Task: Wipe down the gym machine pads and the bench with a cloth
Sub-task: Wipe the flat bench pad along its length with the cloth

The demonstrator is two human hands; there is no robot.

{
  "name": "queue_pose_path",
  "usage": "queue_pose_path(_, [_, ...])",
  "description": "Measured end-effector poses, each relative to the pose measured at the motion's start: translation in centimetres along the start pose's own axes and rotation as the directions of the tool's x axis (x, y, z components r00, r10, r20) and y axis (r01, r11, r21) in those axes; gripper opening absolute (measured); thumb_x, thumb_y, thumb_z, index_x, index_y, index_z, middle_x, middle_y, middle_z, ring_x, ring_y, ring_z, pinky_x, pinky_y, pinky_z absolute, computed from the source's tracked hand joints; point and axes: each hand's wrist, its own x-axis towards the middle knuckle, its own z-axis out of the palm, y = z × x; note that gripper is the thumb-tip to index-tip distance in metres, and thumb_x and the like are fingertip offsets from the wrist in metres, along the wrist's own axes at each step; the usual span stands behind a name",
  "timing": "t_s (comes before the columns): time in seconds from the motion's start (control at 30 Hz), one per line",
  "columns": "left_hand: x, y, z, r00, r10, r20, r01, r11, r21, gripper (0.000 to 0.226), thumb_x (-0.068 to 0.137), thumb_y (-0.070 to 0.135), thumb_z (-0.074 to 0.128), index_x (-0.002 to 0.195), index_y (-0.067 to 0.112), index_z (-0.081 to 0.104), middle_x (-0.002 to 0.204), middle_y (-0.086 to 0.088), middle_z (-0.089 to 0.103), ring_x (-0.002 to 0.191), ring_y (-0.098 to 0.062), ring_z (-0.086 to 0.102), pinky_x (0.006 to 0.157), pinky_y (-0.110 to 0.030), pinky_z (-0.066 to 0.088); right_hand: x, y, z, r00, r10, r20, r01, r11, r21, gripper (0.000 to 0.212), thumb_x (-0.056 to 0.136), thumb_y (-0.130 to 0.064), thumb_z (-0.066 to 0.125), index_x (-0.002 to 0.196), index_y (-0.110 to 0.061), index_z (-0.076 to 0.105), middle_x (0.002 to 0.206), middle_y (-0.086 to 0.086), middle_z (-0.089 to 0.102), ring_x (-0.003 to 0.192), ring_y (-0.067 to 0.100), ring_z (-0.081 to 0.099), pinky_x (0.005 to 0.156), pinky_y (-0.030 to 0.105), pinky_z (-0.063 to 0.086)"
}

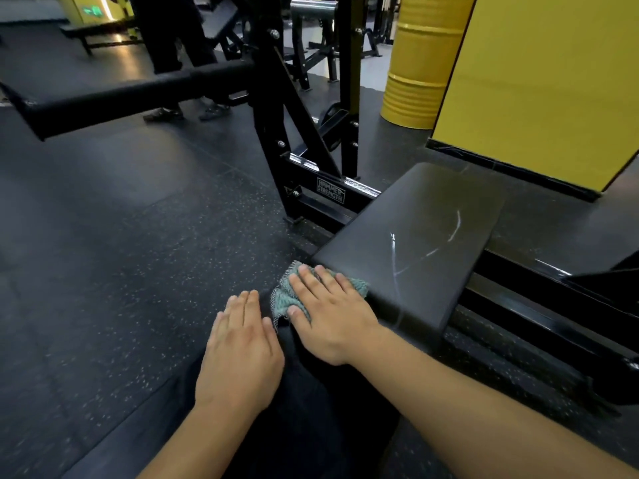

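Cloth [289, 299]: teal, knitted-looking, soft & limp, prob. light. It bunches under pressure, so no real grip pt needed; a flat palm on top w/ fingers spread should drag it best, and pinching an edge would just let it trail. It sits on the near-left corner of the black pad [415, 229], partly hanging off the pad's near edge.

Pad: firm cushion w/ smooth vinyl-type skin, prob. a bit slick, so cloth should slide easily. Pale streak marks show mid-pad, well apart from the cloth. Pad is fixed to the black machine frame [330, 190], so it won't shift when pushed on.

Right hand [328, 312]: fingers straight & slightly spread, pressing flat on the cloth, not curled round it; thumb lies along the cloth's near side.

Left hand [242, 344]: flat, fingers straight & together, holds nothing; appears to rest on the person's dark trouser leg, just beside the cloth but not touching it.
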Motion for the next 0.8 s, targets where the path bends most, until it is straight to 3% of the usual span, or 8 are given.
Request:
queue_pose_path(0.23, [0.4,-0.7,0.2,1.000,-0.009,0.018,0.009,1.000,0.000,0.059,0.106,0.028,0.018,0.162,0.009,0.021,0.166,-0.005,0.030,0.154,-0.019,0.024,0.127,-0.036,0.022,3.6,-2.4,0.5,0.994,-0.106,0.018,0.106,0.994,0.000,0.065,0.107,-0.053,0.014,0.166,-0.028,0.002,0.173,-0.005,-0.008,0.159,0.017,-0.014,0.128,0.043,-0.010])
queue_pose_path(0.4, [0.4,-0.5,-0.2,0.999,-0.020,0.048,0.020,1.000,0.004,0.057,0.106,0.023,0.029,0.161,0.007,0.023,0.164,-0.008,0.033,0.153,-0.020,0.028,0.127,-0.038,0.024,-3.4,0.2,0.4,0.998,-0.054,-0.014,0.055,0.997,0.046,0.066,0.107,-0.054,0.015,0.165,-0.029,-0.004,0.172,-0.010,-0.014,0.157,0.011,-0.020,0.126,0.037,-0.016])
queue_pose_path(0.57, [0.0,-0.2,-0.3,0.997,0.040,0.063,-0.046,0.995,0.085,0.066,0.102,0.037,0.013,0.156,0.007,0.037,0.158,-0.009,0.044,0.150,-0.027,0.036,0.123,-0.046,0.031,-10.5,3.3,0.2,1.000,0.016,0.004,-0.016,0.998,0.061,0.063,0.106,-0.059,0.010,0.161,-0.039,-0.013,0.165,-0.019,-0.027,0.151,0.006,-0.031,0.122,0.034,-0.019])
queue_pose_path(0.8, [0.8,0.6,-0.4,0.985,0.121,0.123,-0.132,0.988,0.086,0.073,0.100,0.053,0.005,0.163,0.023,0.027,0.170,0.007,0.020,0.158,-0.015,0.016,0.128,-0.038,0.018,-8.7,4.2,-0.2,0.999,0.033,0.007,-0.033,0.999,0.033,0.065,0.106,-0.059,0.011,0.162,-0.038,-0.012,0.167,-0.017,-0.024,0.153,0.007,-0.028,0.126,0.037,-0.014])
